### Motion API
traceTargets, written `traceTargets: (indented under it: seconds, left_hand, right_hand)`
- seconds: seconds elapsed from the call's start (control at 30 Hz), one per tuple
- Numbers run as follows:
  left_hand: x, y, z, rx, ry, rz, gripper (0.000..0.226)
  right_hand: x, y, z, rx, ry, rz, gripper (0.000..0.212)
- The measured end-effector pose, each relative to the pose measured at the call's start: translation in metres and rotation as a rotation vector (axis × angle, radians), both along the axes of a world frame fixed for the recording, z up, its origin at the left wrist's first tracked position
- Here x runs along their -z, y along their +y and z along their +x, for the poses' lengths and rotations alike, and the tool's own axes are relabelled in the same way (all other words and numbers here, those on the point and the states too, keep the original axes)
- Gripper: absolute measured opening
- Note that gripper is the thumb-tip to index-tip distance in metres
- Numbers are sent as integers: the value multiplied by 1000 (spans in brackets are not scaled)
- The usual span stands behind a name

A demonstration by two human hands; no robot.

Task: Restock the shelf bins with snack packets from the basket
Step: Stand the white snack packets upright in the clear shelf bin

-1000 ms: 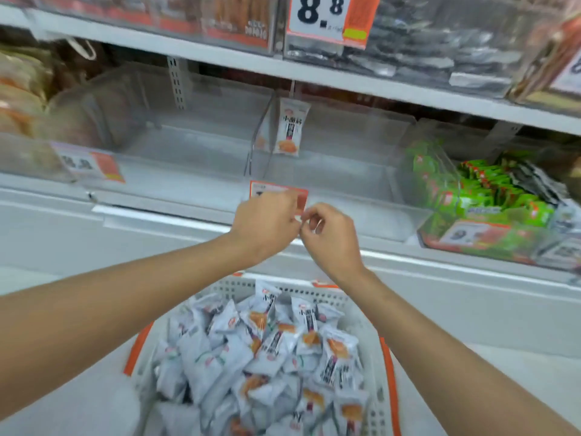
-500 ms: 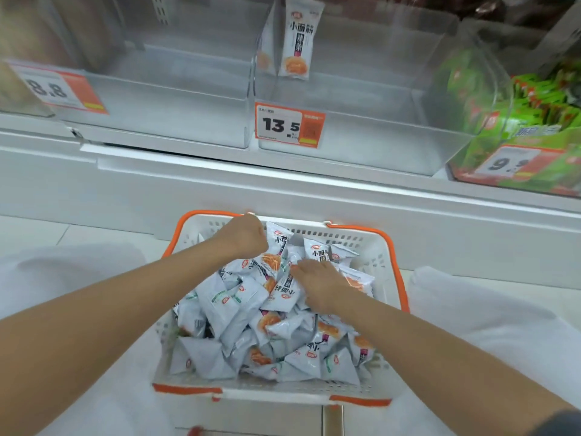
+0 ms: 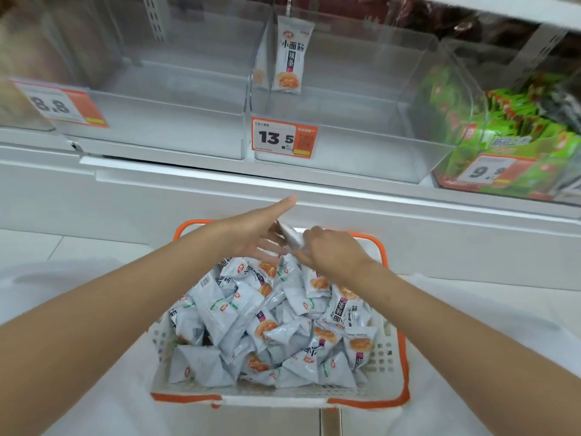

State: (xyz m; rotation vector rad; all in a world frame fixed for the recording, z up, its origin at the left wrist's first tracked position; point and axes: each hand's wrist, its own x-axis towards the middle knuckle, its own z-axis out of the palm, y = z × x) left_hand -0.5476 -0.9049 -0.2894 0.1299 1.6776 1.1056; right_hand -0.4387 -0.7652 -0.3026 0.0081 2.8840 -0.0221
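Hands first: the right hand is curled round one pale packet, gripping it just above the far rim of the basket. The left hand is right beside it with fingers straight and spread and thumb pointing up toward the shelf, grasping nothing. Its fingertips look like they're brushing the packet's free end, but it's too blurry to swear to that. The packet sits tilted, with its long axis running up-left from the right hand toward the left hand's fingers.

Below them, the white basket with orange trim is stuffed with a heap of packets, the same grey-white kind, lying every which way.

Up on the shelf, the clear middle bin carries a 13.5 tag and has one sample packet hanging upright at its back. The left-hand bin wears an 8.8 tag. The right-hand bin holds green packs.

Half a second back, both hands were down on the heap and the left was fisted at the rim. Now they're lifted, with one packet out.
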Motion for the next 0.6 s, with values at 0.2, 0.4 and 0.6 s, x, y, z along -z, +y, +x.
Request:
traceTargets:
  seconds: [0.2, 0.4, 0.6]
  left_hand:
    - [16, 0, -11, -8, 348, -26, 30]
    - [1, -5, -20, 63, 563, 59, 25]
    - [0, 0, -27, -29, 693, 208, 42]
  right_hand:
    - [19, -16, -10, -113, 233, -143, 15]
    - [2, -5, -21, 521, 108, -882, 78]
    - [10, -6, -23, 598, -193, -1350, 41]
